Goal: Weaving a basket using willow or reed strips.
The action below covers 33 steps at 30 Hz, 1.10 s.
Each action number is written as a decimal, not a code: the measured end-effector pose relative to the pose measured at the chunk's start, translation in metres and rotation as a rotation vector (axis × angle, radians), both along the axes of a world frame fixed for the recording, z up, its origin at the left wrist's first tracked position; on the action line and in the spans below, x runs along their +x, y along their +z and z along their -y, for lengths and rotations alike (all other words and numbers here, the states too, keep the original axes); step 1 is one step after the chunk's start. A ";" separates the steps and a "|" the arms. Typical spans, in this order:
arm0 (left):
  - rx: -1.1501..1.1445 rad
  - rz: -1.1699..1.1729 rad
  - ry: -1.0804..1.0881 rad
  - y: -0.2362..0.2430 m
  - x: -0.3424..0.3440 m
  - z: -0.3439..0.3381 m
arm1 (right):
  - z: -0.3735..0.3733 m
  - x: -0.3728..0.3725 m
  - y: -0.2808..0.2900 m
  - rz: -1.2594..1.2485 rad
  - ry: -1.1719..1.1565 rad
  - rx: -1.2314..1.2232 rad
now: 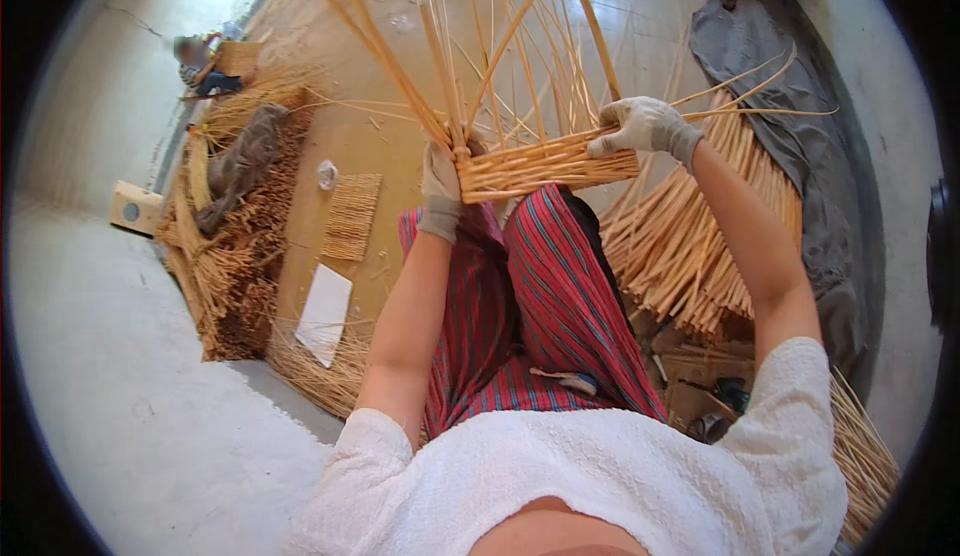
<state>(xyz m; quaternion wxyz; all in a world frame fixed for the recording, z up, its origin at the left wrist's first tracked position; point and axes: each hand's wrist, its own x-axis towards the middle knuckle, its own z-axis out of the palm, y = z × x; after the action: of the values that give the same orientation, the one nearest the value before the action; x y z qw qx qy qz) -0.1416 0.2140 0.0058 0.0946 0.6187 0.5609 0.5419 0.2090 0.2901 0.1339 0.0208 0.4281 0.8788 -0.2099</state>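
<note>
White shirt cloth (590, 476) sat nearest the lens, striped trousers (575, 276) beyond it, and just past the knees, there was the action! Both gloved hands had hold of the woven cane piece (545, 174), stretched between them. The left hand (440, 184) was wrapped round its near-left corner, some fingers lost behind the weave; the right hand (645, 128) straddled the top edge at the opposite end, thumb on the near side, though how hard it pressed, I couldn't tell. Up from between the grips rose the tall stakes, one thick rod (600, 46) just above the right. Wall-building was the step in hand, by the look of it: rows packed below, stakes bare above. What next? That seemed to call for a steady left hold while the right tucked or tightened a strand. Right of that grip, spare rods (715, 221) lay heaped.
</note>
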 end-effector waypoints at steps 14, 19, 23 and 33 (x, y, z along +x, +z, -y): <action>-0.144 0.876 -0.358 0.091 0.083 0.015 | 0.018 0.048 0.031 0.042 -0.076 0.157; -0.172 0.837 -0.199 0.120 0.100 0.034 | 0.040 0.061 0.048 0.112 -0.051 0.248; -0.176 0.938 -0.276 0.128 0.100 0.035 | 0.060 0.059 0.068 0.133 -0.045 0.277; -0.224 0.642 -0.082 0.142 0.125 0.049 | 0.084 0.083 0.055 0.122 -0.171 0.247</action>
<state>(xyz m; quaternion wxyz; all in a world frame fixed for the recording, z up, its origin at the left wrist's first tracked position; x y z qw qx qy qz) -0.0166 0.1652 0.1478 0.3555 0.4242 0.5333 0.6397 0.2917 0.2060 0.1893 0.0034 0.5124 0.8554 -0.0750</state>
